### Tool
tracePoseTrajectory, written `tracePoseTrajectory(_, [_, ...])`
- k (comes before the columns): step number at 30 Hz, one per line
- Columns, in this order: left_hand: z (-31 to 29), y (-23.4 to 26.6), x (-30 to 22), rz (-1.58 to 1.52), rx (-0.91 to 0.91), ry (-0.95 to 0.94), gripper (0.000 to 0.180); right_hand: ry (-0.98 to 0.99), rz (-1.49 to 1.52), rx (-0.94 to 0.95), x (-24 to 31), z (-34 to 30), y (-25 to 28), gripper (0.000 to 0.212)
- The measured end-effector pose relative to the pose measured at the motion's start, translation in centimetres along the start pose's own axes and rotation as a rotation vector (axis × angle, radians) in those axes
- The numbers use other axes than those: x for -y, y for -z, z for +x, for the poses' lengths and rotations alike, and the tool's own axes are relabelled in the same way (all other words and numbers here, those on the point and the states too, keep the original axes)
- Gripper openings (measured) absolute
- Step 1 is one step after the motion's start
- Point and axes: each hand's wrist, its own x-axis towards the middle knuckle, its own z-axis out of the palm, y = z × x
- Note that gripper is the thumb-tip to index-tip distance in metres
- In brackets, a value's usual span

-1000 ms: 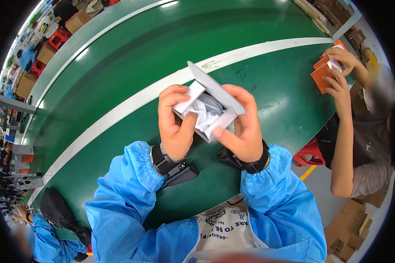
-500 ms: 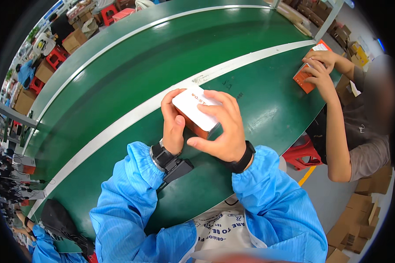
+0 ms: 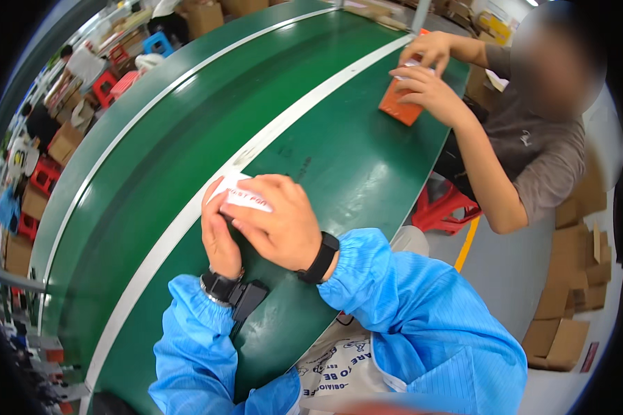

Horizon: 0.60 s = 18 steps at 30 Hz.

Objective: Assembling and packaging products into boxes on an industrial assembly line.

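Note:
A small box (image 3: pixel 248 199) with a white top and orange print is between my hands at the near side of the white strip, mostly covered by fingers. My left hand (image 3: pixel 220 238) wraps round its left side. My right hand (image 3: pixel 284 220) lies over the top and right side, its fingers bent against the box. The sides and underside of the box are hidden, so I cannot tell whether it touches the table.
The green table (image 3: pixel 339 162) has a white strip (image 3: pixel 291 117) along it. At the right, a co-worker's hands (image 3: pixel 429 79) hold an orange box (image 3: pixel 400 107). A red stool (image 3: pixel 444 207) stands beside the table, with cardboard boxes (image 3: pixel 557 342) on the floor at far right.
My view has turned to the right, and my hands with the box appear farther left. My right hand now covers more of the white top. The co-worker still handles the orange box.

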Motion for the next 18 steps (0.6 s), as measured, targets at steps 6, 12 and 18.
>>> tracePoseTrajectory(6, [0.6,-0.3,0.2,0.146,0.105,-0.044,0.056,0.014,-0.035,0.198,-0.2,0.5,2.5,0.038])
tracePoseTrajectory(12, [0.0,-0.1,0.4,0.308,0.111,-0.058,0.08,-0.027,0.432,0.259,-4.1,0.7,1.8,0.046])
tracePoseTrajectory(18, [0.6,-1.2,-0.7,0.106,0.044,0.116,0.077,-0.625,1.431,0.499,-9.0,1.0,2.8,0.052])
